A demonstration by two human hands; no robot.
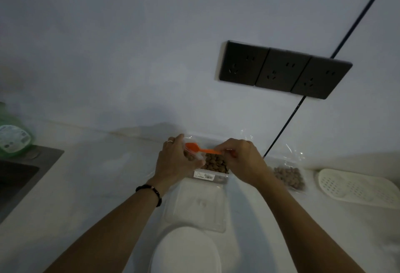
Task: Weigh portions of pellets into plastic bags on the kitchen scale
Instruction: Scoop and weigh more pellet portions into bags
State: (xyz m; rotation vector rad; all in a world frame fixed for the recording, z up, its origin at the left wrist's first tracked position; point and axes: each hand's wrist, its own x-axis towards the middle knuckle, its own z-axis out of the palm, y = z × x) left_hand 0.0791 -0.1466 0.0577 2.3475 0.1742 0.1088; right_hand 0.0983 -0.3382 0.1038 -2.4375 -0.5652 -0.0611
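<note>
My right hand (242, 160) pinches the handle of the orange scoop (195, 148), bowl pointing left. My left hand (175, 160) grips the open bag (192, 157), some pellets inside. Both hands are over the pellet tub (213, 170) on the tabletop (97, 175). Nearer me lie the clear lid (195, 205) and the white scale (186, 251). A filled bag (289, 176) lies right of the tub.

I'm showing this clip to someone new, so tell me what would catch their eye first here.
Probably the orange spoon, bright against the dim white counter, pinched in the right hand above the tub of brown pellets at centre. The left hand grips a clear bag beside it. Next, the dark triple wall socket, upper right.
</note>
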